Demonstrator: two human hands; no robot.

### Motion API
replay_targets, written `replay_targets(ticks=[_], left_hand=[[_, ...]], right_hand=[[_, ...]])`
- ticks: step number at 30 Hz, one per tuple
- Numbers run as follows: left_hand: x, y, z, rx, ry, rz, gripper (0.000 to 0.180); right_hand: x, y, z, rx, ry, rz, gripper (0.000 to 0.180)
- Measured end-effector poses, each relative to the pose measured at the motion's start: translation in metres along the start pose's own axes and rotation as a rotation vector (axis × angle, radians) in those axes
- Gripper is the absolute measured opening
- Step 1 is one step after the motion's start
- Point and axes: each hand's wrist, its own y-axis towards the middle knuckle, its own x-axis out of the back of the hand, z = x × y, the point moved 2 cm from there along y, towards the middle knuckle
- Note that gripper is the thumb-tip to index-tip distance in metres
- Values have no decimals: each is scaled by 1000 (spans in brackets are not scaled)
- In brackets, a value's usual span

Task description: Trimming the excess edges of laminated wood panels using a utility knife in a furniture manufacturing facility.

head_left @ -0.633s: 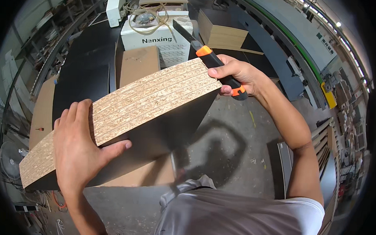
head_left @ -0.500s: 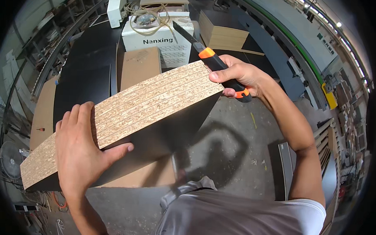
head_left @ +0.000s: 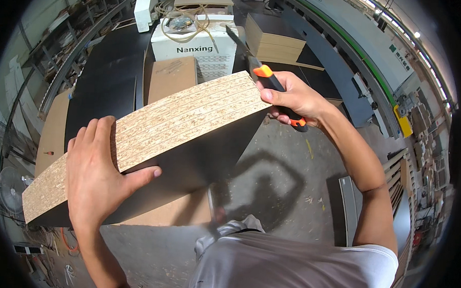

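A stack of black-faced particleboard panels [head_left: 190, 120] slants across the middle, raw speckled edges turned up. Over its left part lies my left hand [head_left: 95, 167], fingers across the raw edges and thumb against the black front face, gripping the stack. My right hand [head_left: 293, 98], at the stack's right corner, is wrapped round a black and orange utility knife [head_left: 273, 83]. The knife's long dark blade is extended, pointing away and up to the left. My right thumb lies along the handle, beside the panel corner; whether it touches the panels I cannot tell.
Beyond the stack stand a white carton [head_left: 193, 51] with coiled tubing on it and a brown cardboard piece [head_left: 171, 78]. Another panel stack [head_left: 275, 39] is at the back right, near a long machine with a green strip [head_left: 355, 49]. Boards lean at the right.
My right hand and the knife have shifted slightly right, and the blade has swung a little more upright. The left hand keeps its hold on the panel stack.
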Motion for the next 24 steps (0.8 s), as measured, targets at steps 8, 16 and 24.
replay_targets(ticks=[8,16,24], left_hand=[[1,-4,1,-13,7,-27,100],[7,-5,-5,-7,-26,2,92],[1,-7,0,4,-31,-12,92]], right_hand=[[-10,-17,32,67,-336,-124,36],[28,-67,-19,149,480,-8,37],[-11,-126,20,24,-368,-465,47]])
